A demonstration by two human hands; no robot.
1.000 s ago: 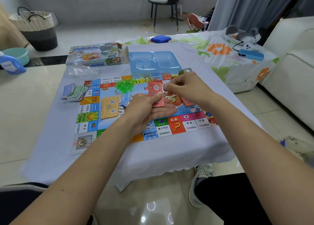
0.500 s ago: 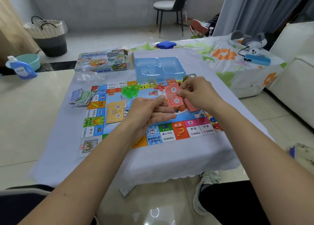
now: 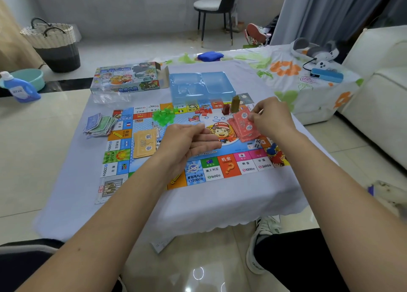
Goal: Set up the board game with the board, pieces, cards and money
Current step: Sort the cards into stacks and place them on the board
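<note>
I count this setup as mostly done. The board [image 3: 220, 166] lies flat on the cloth at frame centre. My right hand [image 3: 269, 117], right of centre, pinches a red card at the top of the red deck [image 3: 243, 126], which is fanned rather than squared on the board's right half. My left hand [image 3: 189, 140] floats over the middle of the board, palm tipped inward, fingers relaxed and spread, holding nothing. The yellow deck [image 3: 144, 145] sits on the board's left half, and it looks settled. Green houses [image 3: 161, 115] are heaped near the top edge, small red pieces [image 3: 202, 111] just beside them to the right, and two tall tokens [image 3: 231, 106] stand upright above the red deck. Dice [image 3: 256, 143] rest below that deck. The money [image 3: 99, 125] lies in a loose pile off the board's left edge, unsorted by my reckoning. The tray [image 3: 201, 86] at upper centre looks emptied, with the box [image 3: 126, 77] to its left. What I judge remains: squaring the red deck and sorting the money.
</note>
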